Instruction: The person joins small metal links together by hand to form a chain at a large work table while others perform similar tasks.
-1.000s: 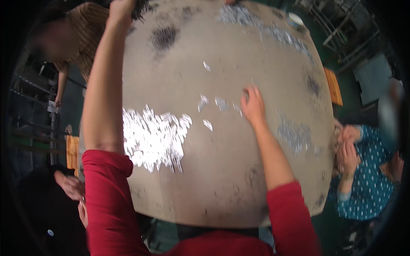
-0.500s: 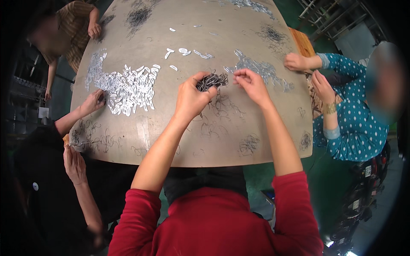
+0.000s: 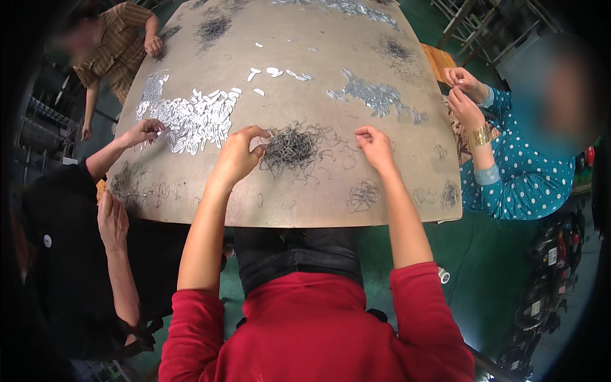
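A tangled heap of thin, dark, bent wire pieces [image 3: 291, 148] lies on the table in front of me, with loose strands around it. Beside its left edge is my left hand [image 3: 240, 155], fingers and thumb curved apart with nothing held between them. My right hand [image 3: 377, 149] hovers over the table to the right of the heap, apart from it. Its thumb and fingertips are drawn together; whether they pinch a small piece is too fine to see.
White oval pieces [image 3: 202, 124] cover the table's [image 3: 305, 204] left part; grey ones [image 3: 375, 95] lie right of centre. Smaller wire clusters [image 3: 364, 194] are scattered about. A co-worker in black [image 3: 70, 254] sits left, one in dotted teal [image 3: 528, 159] right, another in stripes [image 3: 114, 51] far left.
My left hand has let the wire bundle down onto the table and moved left, opening. My right hand has moved slightly down. The right co-worker's hands have come together.
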